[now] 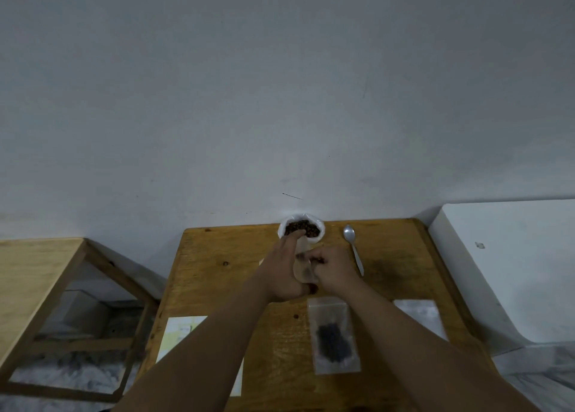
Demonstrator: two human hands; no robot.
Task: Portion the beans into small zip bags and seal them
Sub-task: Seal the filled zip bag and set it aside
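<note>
A white bag of brown beans (pixel 301 228) stands open at the far edge of the wooden table (pixel 224 274). My left hand (pixel 287 271) holds a small clear zip bag (pixel 303 270) upright in front of it, fingers stretched toward the beans. My right hand (pixel 334 267) is curled at the bag's mouth and pinches a few beans there. A filled zip bag with dark beans (pixel 334 337) lies flat nearer to me. Another zip bag, flat with no beans visible in it, (pixel 420 315) lies at the right, partly under my right forearm.
A metal spoon (pixel 353 246) lies right of the bean bag. A pale sheet of paper (pixel 183 334) lies at the table's left, partly under my left arm. A second wooden table (pixel 34 262) stands to the left, a white box (pixel 510 265) to the right.
</note>
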